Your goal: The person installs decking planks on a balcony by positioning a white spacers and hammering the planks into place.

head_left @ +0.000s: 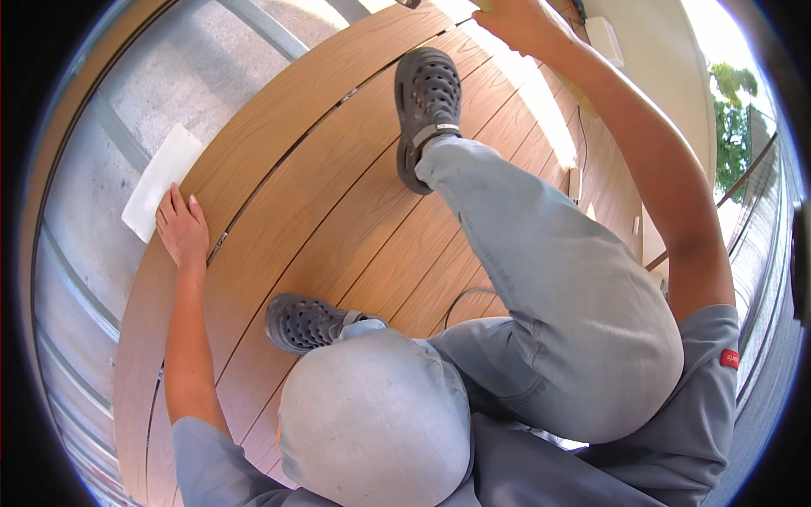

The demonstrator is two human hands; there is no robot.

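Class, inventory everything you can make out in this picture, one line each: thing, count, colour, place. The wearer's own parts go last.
Deck boards: several, brown, middle
Flat piece: one, white, left, at the boards' outer edge
Metal bars: several, grey, left of the boards
Ground: one, grey, beneath the bars
Edge strip: one, brown, far left
Cable: one, dark, between the legs
Wall: one, cream, upper right
Box: one, white, by the wall
Tree: one, green, far right
Clogs: two, dark grey, on boards
Trousers: one pair, pale blue-grey, centre
Shirt: one, grey, bottom
Left hand: one, bare, on the outer board
Right hand: one, bare, top edge, grip unclear
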